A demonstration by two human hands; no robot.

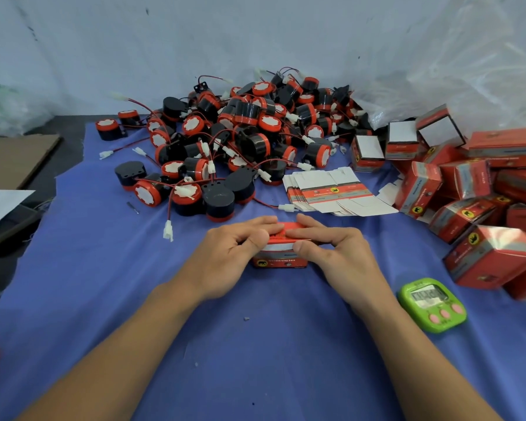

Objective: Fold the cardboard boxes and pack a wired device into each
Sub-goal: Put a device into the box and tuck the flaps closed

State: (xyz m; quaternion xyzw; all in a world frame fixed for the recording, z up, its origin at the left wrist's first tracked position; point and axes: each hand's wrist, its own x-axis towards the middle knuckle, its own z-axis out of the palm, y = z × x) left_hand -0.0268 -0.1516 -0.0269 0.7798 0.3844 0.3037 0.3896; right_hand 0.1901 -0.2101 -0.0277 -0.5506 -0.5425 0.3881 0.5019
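- Two hands met on one red box [281, 262] at the middle of the blue cloth [104, 299] covering the bench. The left hand [237, 256] and right hand [334, 256] each gripped it, fingers over the top and thumbs on the near face.
- Step in hand, as I judged it: pressing the top flap closed. Whether a device sat inside could not be seen.
- Loose wired devices [240, 138] lay heaped at 12 o'clock, flat box blanks [325, 189] at 1 o'clock, finished boxes [483, 208] from 2 to 3 o'clock, and a green timer [431, 305] at 4 o'clock.
- Next move probably called for tucking the flap fully home, then setting the box among the finished ones at 3 o'clock.
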